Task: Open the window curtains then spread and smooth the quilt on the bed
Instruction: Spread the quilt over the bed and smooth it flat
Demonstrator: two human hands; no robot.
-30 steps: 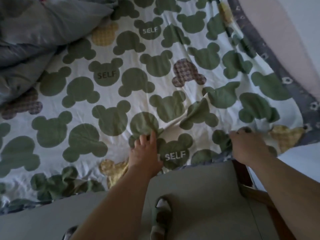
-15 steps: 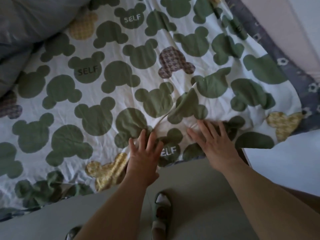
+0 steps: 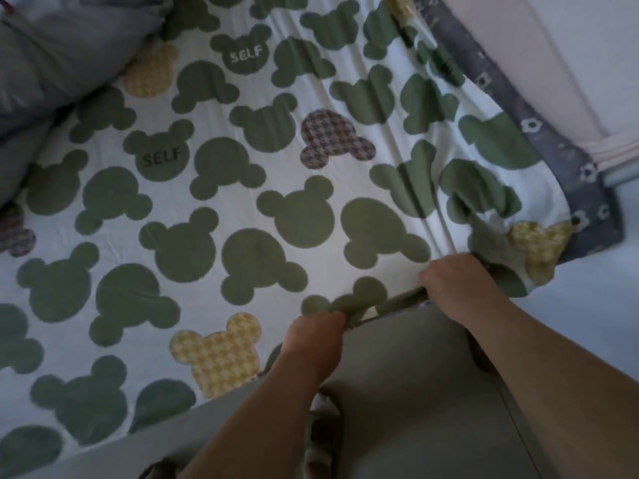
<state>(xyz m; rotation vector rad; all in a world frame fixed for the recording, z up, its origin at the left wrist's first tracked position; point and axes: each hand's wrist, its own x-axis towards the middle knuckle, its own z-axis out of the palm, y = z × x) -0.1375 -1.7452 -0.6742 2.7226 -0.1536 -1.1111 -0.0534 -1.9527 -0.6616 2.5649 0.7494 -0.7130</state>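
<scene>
White quilt with green bear-head print, near hem at lower centre of frame, gripped by curled fingers of left hand and right hand, no longer palm-pressed; central fold pulled flat, so smoothing judged well advanced.

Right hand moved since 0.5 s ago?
Yes. The right hand, flat on the quilt before, has drawn back to its near hem and grips it, slightly closer to the flowered grey sheet on the right.
</scene>
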